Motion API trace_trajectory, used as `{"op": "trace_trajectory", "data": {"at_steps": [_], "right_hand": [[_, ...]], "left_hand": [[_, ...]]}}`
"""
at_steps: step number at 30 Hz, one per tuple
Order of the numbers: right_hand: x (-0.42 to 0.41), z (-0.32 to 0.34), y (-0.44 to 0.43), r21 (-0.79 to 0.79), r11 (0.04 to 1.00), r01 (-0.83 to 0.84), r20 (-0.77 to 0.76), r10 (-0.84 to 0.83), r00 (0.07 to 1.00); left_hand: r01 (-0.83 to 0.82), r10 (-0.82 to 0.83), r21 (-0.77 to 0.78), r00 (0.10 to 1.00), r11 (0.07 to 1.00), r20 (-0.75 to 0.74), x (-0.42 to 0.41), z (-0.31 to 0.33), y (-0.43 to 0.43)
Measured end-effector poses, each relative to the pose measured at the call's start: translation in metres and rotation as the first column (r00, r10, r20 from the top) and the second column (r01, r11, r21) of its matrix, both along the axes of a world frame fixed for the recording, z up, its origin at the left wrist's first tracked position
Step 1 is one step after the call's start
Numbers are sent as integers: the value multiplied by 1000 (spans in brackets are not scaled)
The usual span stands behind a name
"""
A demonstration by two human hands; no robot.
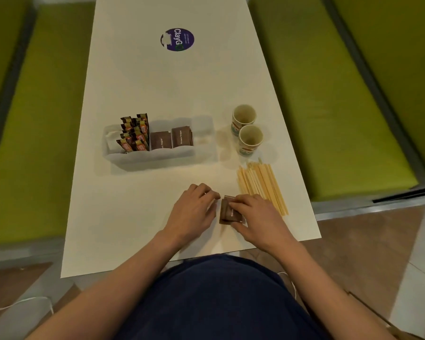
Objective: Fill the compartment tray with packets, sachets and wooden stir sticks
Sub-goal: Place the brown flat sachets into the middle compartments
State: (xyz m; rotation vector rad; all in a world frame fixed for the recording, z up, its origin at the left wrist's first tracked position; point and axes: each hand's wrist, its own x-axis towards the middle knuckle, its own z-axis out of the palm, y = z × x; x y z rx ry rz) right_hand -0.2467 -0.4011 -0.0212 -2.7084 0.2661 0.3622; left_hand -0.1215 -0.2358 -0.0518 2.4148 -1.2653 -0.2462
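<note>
A clear compartment tray stands mid-table. It holds white sachets at its left end, upright orange-brown stick packets, and two stacks of brown sugar sachets. Its right end looks empty. Near the table's front edge lies a small stack of brown sachets. My right hand grips this stack from the right, fingers over its top. My left hand has curled fingers at the stack's left edge; whether it holds anything is hidden. Wooden stir sticks lie in a loose bundle to the right.
Two paper cups stand right of the tray, beyond the sticks. A round purple sticker sits on the far part of the white table. Green benches flank both sides. The table's front edge is close to my body.
</note>
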Motion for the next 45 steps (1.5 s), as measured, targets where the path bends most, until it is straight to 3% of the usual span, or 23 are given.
{"op": "trace_trajectory", "data": {"at_steps": [4, 8, 14, 17, 19, 22, 27, 29, 32, 34, 37, 40, 45], "right_hand": [[0, 0, 1, 7, 1000, 16, 6, -16, 1000], [3, 5, -1, 167, 975, 148, 15, -153, 988], [6, 13, -9, 289, 914, 284, 135, -332, 933], [7, 16, -15, 306, 881, 360, 223, -434, 873], [7, 17, -18, 297, 878, 374, 256, -451, 855], [6, 16, -20, 276, 885, 374, 258, -443, 859], [7, 14, -21, 296, 874, 385, 254, -460, 851], [10, 15, -22, 316, 866, 387, 264, -472, 841], [17, 17, -22, 331, 863, 380, 301, -479, 825], [23, 18, -20, 336, 875, 349, 359, -461, 811], [38, 21, -16, 353, 889, 293, 425, -431, 796], [59, 25, -10, 349, 905, 245, 440, -389, 809], [92, 33, 0, 418, 884, 209, 476, -409, 779]], "left_hand": [[-24, 25, 19, 998, 1000, -54, 0, -2, 2], [-39, 40, 11, 990, 999, -136, 0, 2, 3], [-159, 117, -162, 963, 974, -242, -4, 9, 5], [76, -102, -139, 976, 987, -194, -3, 14, 1], [271, -263, 50, 956, 961, -131, -1, 12, -6], [356, -361, 242, 932, 903, -24, 3, 10, -14], [466, -496, 179, 842, 866, 210, 4, 5, -12], [396, -421, 153, 885, 905, 199, 9, 8, -13], [151, -150, -6, 982, 988, 118, 24, 30, -13], [-17, 33, -145, 994, 989, 108, 38, 48, -7], [-231, 246, -213, 968, 950, 50, 74, 78, 8], [-361, 380, -184, 921, 914, 85, 118, 106, 20], [-384, 359, 109, 912, 917, 198, 160, 111, 22]]}}
